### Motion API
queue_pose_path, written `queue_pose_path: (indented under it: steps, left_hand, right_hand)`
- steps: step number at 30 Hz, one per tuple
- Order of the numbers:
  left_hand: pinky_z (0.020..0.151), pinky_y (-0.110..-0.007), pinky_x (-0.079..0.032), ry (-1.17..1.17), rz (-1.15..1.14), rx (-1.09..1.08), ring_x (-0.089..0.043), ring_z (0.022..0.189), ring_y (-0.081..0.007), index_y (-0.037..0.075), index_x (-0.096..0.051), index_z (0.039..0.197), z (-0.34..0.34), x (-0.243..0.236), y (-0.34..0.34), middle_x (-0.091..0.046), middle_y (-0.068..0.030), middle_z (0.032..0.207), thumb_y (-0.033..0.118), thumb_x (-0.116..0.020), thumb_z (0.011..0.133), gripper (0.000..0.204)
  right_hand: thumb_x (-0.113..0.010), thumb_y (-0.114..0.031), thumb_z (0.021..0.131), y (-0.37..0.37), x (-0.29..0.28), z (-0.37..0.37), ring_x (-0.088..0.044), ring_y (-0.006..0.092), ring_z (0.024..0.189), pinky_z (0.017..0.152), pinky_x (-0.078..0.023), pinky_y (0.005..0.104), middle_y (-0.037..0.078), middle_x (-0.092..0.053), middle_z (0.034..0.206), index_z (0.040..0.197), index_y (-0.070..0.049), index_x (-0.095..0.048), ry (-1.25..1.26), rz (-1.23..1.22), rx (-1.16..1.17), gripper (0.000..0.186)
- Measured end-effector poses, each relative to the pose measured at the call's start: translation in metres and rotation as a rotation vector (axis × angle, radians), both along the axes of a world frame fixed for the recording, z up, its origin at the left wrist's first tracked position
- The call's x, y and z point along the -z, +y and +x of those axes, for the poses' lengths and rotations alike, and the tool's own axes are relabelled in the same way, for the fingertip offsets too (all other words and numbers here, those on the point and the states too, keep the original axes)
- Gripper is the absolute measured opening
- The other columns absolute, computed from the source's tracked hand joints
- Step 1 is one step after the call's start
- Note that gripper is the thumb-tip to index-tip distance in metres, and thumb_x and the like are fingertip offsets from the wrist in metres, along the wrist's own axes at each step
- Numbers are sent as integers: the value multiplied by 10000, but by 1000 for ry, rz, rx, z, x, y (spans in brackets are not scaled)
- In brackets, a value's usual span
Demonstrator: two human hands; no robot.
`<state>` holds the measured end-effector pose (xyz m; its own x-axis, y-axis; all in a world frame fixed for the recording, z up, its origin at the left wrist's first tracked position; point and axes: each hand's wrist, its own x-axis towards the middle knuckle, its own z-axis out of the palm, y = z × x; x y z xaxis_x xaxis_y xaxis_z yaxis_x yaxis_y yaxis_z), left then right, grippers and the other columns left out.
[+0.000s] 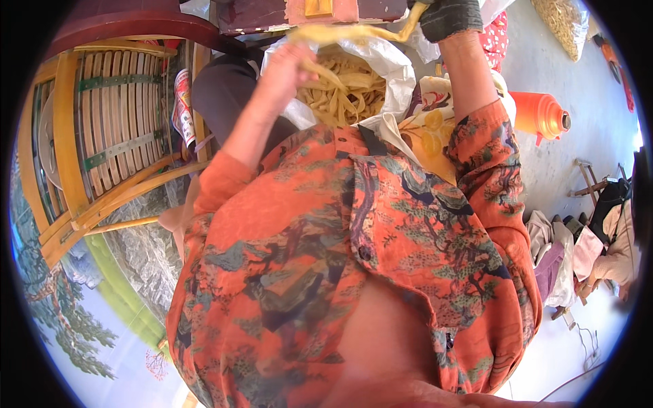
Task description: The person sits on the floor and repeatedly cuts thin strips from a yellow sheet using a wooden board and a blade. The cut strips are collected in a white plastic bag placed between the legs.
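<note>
A long, flat, pale yellow strip (354, 34) stretches between my two hands, slightly smeared by motion. My left hand (289, 71) is bare and blurred, its fingers closed around the strip's left part, with a loose length hanging from it. In a dark grey glove, my right hand (451, 18) grips the strip's other end at the top edge, where some fingertips are cut off. Below the strip, an open white sack (401, 78) holds many similar yellowish strips (343, 85), some curled over one another.
A dark red wooden table (248, 20) edges the top. Left stands a slatted wooden chair (112, 102). To the right, an orange thermos (541, 114) lies near patterned cloth (435, 132). Farther off are a clear bag of tan pieces (563, 24) and piled clothes (564, 262).
</note>
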<state>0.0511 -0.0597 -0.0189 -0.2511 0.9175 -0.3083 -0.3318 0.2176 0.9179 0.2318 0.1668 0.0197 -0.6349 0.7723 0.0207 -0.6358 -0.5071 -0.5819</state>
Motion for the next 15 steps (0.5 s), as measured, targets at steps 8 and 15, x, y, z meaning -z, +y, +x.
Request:
queue_pose_path:
  steps: [8,15]
  left_hand:
    - [697,-302,-467,27,966,-246,-592,726,-174,29,-635,965,-27,-212,-16,-637,-120,904,305,-589,818,316]
    - [710,-354,-507,163,468,-109,-607,821,-198,3,-576,1007,-3,-114,-15,-617,-119,926,271,-477,923,298]
  right_hand:
    - [-536,-306,893,-46,-28,-19,-473,143,534,498,-392,247,10,-497,648,806,-78,-517,-202,31,-126,245]
    - [-590,-330,848,-66,-42,-19,-560,176,579,510,-442,269,50,-577,713,819,-49,-551,-435,254,-313,286]
